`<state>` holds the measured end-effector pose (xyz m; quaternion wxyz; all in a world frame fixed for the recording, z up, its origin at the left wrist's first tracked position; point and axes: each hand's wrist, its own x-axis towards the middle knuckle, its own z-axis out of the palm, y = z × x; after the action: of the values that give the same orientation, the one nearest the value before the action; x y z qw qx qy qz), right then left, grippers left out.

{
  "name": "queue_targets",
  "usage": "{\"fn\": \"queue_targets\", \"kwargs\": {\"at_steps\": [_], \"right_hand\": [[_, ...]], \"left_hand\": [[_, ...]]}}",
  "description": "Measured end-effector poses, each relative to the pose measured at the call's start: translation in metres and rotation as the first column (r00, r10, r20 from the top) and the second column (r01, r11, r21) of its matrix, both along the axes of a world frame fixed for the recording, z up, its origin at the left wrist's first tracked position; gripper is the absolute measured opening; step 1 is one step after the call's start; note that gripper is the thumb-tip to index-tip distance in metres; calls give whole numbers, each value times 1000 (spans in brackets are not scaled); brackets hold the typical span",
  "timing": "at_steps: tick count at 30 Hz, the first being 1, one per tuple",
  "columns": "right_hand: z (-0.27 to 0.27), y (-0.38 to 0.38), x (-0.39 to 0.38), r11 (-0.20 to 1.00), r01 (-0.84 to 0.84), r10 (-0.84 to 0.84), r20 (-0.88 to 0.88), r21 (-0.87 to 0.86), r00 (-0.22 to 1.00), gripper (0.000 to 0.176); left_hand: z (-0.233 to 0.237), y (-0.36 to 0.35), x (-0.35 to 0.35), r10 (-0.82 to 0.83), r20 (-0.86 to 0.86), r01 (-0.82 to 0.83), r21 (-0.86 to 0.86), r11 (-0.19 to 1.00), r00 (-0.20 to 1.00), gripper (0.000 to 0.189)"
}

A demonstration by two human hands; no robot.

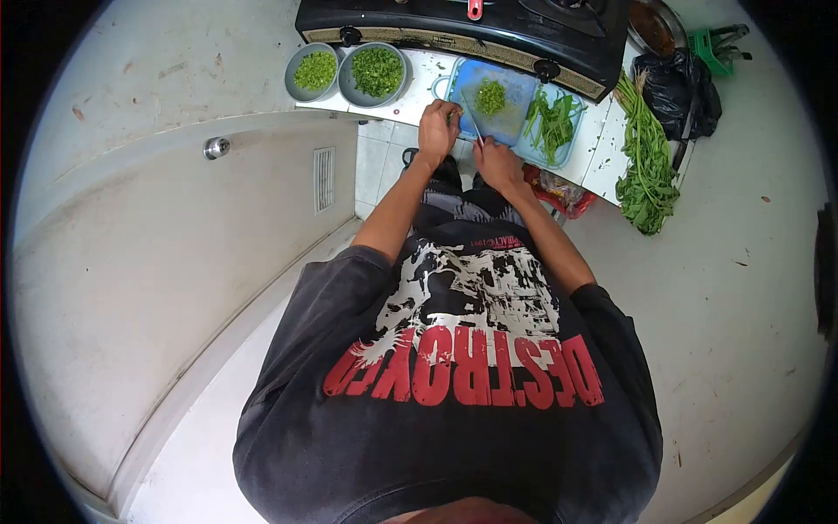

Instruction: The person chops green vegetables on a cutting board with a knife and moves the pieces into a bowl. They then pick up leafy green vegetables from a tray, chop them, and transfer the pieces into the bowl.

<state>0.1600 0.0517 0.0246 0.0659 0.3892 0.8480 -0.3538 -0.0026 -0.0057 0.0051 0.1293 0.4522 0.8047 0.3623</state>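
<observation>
The white bench (602, 144) runs under everything, and the black stove (410, 39) sits on it just beyond the blue cutting board (517, 86). That board lies on a pale blue tray (559, 161). Well to the board's right, a long bunch of greens (648, 175) stretches with its stem ends toward the stove side and its leaves hanging over the bench's near edge; a black plastic bag (685, 87) slumps beside it. Left of the board stand two grey bowls (371, 104), both holding chopped greens. Loose leafy stems (552, 127) lie just right of the board, on the tray.

At the board's near edge, the right hand (497, 163) is wrapped round the handle of a knife (474, 125). The knife is over the left part of the board, its long axis running away from the person, tip toward the stove and slanting a little left. The left hand (439, 131) is curled at the board's left edge; I can't tell what its fingers pinch. A small heap of chopped greens (491, 96) lies on the board, right of the blade.
</observation>
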Motion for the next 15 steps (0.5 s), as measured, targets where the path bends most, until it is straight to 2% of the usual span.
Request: {"fn": "queue_targets", "kwargs": {"at_steps": [15], "right_hand": [[-11,8,-35,1000,8,-8,-60,-5,998,38]], "left_hand": [[-3,1,-4,3,55,-4,16,1000,998,11]]}}
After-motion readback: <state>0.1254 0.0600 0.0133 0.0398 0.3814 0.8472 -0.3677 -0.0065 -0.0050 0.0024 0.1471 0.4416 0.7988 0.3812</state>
